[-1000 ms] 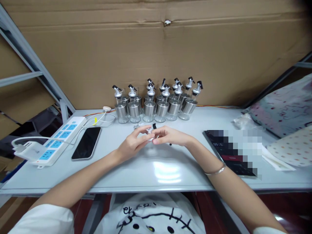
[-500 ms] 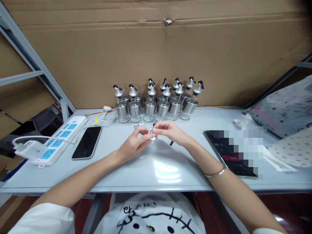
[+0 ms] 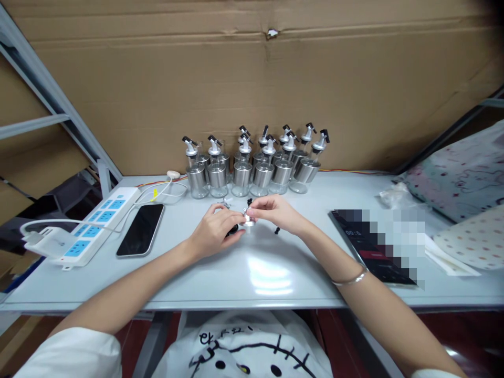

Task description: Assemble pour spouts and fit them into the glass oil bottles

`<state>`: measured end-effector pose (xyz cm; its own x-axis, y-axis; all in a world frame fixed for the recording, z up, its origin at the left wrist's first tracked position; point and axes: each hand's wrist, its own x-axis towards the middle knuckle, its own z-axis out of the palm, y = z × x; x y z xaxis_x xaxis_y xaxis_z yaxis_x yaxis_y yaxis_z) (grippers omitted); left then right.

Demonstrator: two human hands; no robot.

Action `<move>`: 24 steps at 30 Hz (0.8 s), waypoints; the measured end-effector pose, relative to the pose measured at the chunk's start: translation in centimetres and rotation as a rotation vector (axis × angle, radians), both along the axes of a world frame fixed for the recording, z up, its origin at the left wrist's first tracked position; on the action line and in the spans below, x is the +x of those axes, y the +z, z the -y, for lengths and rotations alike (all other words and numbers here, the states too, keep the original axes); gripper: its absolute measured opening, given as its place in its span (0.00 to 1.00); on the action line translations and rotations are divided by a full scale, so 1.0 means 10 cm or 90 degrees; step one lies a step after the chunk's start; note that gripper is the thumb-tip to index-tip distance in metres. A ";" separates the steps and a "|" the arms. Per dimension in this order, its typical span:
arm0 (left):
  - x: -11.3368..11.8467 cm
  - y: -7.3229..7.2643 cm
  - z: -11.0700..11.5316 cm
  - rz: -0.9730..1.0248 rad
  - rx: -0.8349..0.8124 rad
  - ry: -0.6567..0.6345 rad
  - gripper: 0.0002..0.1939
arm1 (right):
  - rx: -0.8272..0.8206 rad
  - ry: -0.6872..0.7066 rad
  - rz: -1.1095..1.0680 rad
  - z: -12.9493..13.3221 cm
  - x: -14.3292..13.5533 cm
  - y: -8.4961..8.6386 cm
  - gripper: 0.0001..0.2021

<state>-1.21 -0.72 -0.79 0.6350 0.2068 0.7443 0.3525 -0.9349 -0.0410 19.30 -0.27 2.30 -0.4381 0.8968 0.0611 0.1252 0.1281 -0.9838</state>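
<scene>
At the middle of the table, my right hand (image 3: pixel 275 211) pinches a small silver spout piece (image 3: pixel 249 224) between thumb and fingertips. My left hand (image 3: pixel 216 229) touches the same piece from the left with its fingertips, and a black round part (image 3: pixel 233 230) shows under its fingers. Just behind the hands lie a small silvery piece (image 3: pixel 226 202) and a black part (image 3: pixel 249 201). Another small black piece (image 3: pixel 277 230) lies below my right wrist.
Several glass and steel bottles (image 3: pixel 242 176) with pourer tops stand along the cardboard back wall. To the left are a phone (image 3: pixel 140 231) and a white power strip (image 3: pixel 98 223). A tablet (image 3: pixel 366 247) and a plastic bag (image 3: pixel 397 197) lie right.
My left hand has shifted slightly and turned, its fingers now flatter over the piece. More of the silver piece and the black round part show. My right hand has barely moved.
</scene>
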 end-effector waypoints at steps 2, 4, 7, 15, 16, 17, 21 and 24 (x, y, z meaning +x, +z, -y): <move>0.00 0.00 0.01 0.005 0.000 -0.004 0.09 | 0.006 0.008 -0.003 0.00 0.00 -0.01 0.18; 0.01 0.00 0.01 0.007 -0.002 -0.007 0.10 | 0.002 0.022 -0.003 0.00 0.00 -0.02 0.18; 0.02 -0.01 0.01 0.013 -0.005 -0.007 0.09 | -0.009 0.038 0.006 0.00 0.00 -0.02 0.18; 0.01 -0.04 -0.02 0.021 -0.006 0.019 0.09 | 0.103 -0.006 0.142 -0.07 0.20 0.05 0.11; 0.01 -0.05 -0.02 0.015 -0.011 0.016 0.10 | 0.118 0.012 0.203 -0.08 0.25 0.06 0.10; 0.01 -0.05 -0.02 0.011 -0.015 0.011 0.10 | 0.125 0.049 0.270 -0.10 0.31 0.06 0.08; 0.01 -0.07 -0.01 0.011 -0.033 -0.004 0.11 | 0.105 0.158 0.458 -0.16 0.52 0.04 0.13; 0.01 -0.07 -0.01 0.015 -0.038 -0.002 0.11 | 0.108 0.158 0.505 -0.19 0.61 0.00 0.17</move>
<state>-1.09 -0.65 -1.48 0.6179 0.2501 0.7454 0.3503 -0.9364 0.0238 25.41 1.66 2.32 -0.5915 0.7753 -0.2216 0.7182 0.3817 -0.5818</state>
